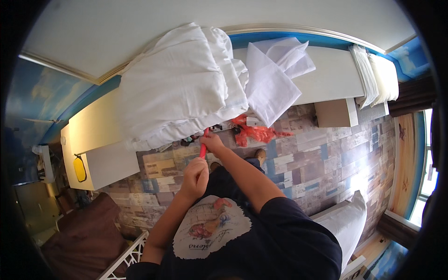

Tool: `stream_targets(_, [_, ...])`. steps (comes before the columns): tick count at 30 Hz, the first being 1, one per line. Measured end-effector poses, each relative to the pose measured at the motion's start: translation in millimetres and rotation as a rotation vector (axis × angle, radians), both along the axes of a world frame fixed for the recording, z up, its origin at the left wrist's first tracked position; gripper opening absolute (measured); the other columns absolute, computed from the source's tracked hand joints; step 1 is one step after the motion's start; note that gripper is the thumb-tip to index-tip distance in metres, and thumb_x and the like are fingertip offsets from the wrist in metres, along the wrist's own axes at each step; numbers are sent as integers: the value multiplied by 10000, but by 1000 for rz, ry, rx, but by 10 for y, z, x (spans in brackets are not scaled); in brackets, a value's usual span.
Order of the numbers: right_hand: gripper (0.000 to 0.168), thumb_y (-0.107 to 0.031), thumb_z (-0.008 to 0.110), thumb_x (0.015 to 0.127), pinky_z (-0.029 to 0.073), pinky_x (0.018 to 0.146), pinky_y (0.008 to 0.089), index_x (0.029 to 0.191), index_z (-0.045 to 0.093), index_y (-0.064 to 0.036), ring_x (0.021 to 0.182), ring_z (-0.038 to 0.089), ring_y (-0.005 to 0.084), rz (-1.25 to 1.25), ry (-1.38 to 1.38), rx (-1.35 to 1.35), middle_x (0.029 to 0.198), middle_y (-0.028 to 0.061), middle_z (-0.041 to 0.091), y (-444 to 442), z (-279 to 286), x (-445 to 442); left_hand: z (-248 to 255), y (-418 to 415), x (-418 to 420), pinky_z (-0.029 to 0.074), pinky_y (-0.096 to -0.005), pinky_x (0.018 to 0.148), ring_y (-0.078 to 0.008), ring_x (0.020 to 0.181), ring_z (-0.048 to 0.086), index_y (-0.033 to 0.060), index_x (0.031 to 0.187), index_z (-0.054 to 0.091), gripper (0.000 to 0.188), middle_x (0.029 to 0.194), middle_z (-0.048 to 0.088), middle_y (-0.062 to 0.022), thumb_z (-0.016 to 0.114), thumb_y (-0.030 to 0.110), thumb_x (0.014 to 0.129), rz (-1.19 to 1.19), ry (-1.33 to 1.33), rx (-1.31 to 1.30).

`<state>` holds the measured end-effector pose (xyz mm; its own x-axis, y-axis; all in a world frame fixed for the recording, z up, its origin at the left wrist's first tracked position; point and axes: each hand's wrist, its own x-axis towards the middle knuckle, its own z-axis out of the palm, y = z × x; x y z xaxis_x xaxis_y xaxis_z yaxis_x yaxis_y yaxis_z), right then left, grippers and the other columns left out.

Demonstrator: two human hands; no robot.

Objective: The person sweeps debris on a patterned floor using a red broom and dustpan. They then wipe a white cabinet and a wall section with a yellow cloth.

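Note:
My left hand (196, 176) is closed round the near end of a red handle (203, 149). Farther along the same handle, my right hand (212, 142) grips it too. The handle's far end passes out of sight beneath a folded white quilt (175, 80), which overhangs the edge of a long white surface. Beside the quilt lies a folded sheer white cloth (273, 84), one corner hanging down. Under that corner, red plastic bags (257, 135) lie on the floor, with small mixed items close by.
White pillows (383, 80) lie at the right end of the white surface (325, 70). A white box-like unit (336, 112) stands below it. A brown cover (87, 238) is at lower left, beside a white lattice panel (129, 259). A white-covered item (344, 224) stands at lower right.

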<state>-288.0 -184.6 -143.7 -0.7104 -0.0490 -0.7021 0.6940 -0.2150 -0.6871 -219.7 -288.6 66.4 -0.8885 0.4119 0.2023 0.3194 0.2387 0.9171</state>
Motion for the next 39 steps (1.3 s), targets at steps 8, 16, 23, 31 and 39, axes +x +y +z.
stream_targets(8, [277,-240,716,868,408,405,313,929,598,4,457,520,145,-31,130,112,616,54,570,414,759,527,513,-122,315,484,-419,838,-285,791,574,-8,759,552,117,804,592,-134,492,-1,859,-104,-115,296])
stream_targets(16, [226,-219,678,886,430,414,307,964,611,-18,487,549,153,-324,-79,236,663,50,576,1980,292,1278,-81,1020,299,479,-392,838,-297,856,576,-3,869,594,116,887,606,-127,523,53,942,-430,-257,286])
stream_targets(23, [224,-209,617,876,463,468,359,878,630,14,547,600,205,-426,-252,255,694,98,615,2597,-509,1641,-506,1757,258,470,-359,791,-255,825,562,-12,875,584,151,865,593,-99,531,88,975,-569,-419,116])
stream_targets(31, [169,-189,570,910,396,402,366,837,616,-45,411,502,204,-403,-118,72,586,74,558,1118,-322,689,-264,544,-351,457,-360,722,-247,753,562,-28,771,578,203,772,588,-115,552,94,932,-394,-359,16])
stream_targets(39, [231,-321,599,976,372,367,331,947,603,-92,434,516,171,-238,597,129,642,45,570,-1089,-342,-153,-30,-1398,-862,362,-397,638,-266,650,423,-24,684,435,273,649,418,-127,546,95,902,-316,-249,-76])
